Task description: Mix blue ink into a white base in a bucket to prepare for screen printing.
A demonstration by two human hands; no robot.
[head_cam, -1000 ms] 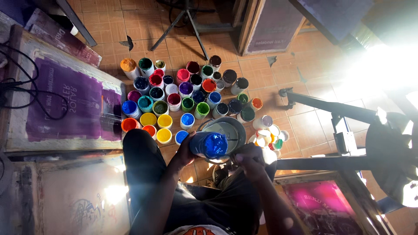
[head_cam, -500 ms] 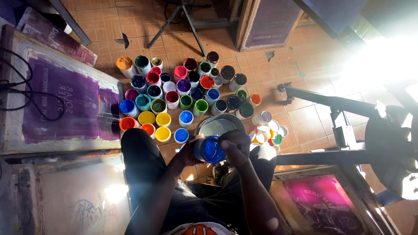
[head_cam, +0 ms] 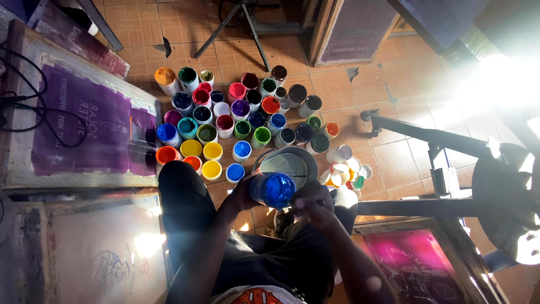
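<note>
The left hand [head_cam: 243,194] grips an open jar of blue paint [head_cam: 274,189]; the right hand [head_cam: 312,204] pinches a thin stick beside it, near the metal bowl [head_cam: 288,163], apparently mid-scoop.

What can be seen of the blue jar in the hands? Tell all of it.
The blue jar is a small round open pot, apparently plastic, filled with glossy deep-blue paint. It has no lid on. It is held above the lap, mouth towards the camera, just in front of the grey bucket. The left hand grips its side; the right hand is at its other edge, seemingly holding a thin stick, though that is unclear.
</note>
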